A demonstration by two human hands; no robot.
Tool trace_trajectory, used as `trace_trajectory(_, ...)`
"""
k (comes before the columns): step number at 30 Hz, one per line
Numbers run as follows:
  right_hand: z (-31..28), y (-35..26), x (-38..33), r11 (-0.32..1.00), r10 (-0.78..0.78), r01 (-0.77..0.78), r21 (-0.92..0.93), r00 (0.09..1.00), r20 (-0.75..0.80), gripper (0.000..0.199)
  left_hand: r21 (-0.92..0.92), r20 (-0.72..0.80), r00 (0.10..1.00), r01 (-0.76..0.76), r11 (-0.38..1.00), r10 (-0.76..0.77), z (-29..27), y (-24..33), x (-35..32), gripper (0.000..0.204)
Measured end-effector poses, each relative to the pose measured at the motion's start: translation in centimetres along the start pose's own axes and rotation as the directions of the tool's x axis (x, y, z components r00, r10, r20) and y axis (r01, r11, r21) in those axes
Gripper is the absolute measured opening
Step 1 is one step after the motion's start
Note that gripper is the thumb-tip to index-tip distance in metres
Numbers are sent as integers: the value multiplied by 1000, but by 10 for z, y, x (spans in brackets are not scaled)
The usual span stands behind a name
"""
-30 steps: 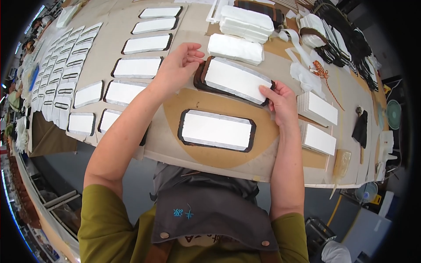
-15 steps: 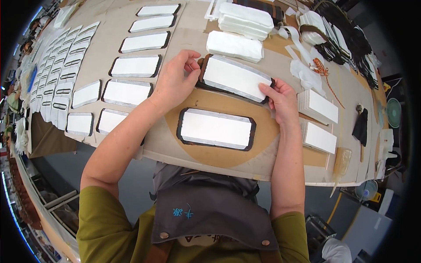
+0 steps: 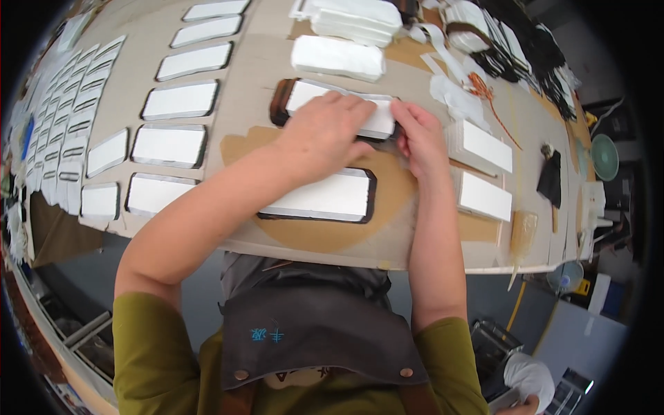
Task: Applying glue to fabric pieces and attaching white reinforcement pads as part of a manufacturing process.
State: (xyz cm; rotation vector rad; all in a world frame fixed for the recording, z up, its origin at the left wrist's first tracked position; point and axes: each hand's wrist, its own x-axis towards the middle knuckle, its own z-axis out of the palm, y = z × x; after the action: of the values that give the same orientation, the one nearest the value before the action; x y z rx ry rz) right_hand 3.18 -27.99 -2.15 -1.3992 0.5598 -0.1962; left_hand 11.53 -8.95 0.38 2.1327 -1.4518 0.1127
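Note:
A white rectangular panel [image 3: 303,95] with grey strips along its long sides and a dark border lies on a stack of dark brown-edged pieces [image 3: 279,102]. My left hand [image 3: 325,131] rests across the panel's middle, its fingers stretched out and hiding part of it. At the panel's right end, my right hand [image 3: 420,135] pinches the edge between thumb and fingers. Just below, a similar white panel [image 3: 325,197] with a dark border lies on a tan patch of the table, its upper left part covered by my left hand and forearm.
Several more dark-bordered panels [image 3: 169,145] lie in rows at left, beside rows of white strips [image 3: 76,124]. Folded white pieces [image 3: 335,59] are stacked behind my hands. White blank boards [image 3: 484,197] are stacked at right, near a translucent yellowish scraper-like piece [image 3: 523,232].
My left hand has moved from the panel's left end onto its middle, the fingers now stretched over it. My right hand keeps its grip at the right end. The whole view has shifted a little.

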Motion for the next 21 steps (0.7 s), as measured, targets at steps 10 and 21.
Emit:
trace_trajectory(10,-3,-10,-12,999,-6,8,-39,998,68,52,-144,-81,964,241,960,-254,4,-18,23,25)
trace_trajectory(21,-16,6,-3,995,-63,66,-72,997,54,28,-515,-644,303,506,692,-702,-184,-239,-116,18)
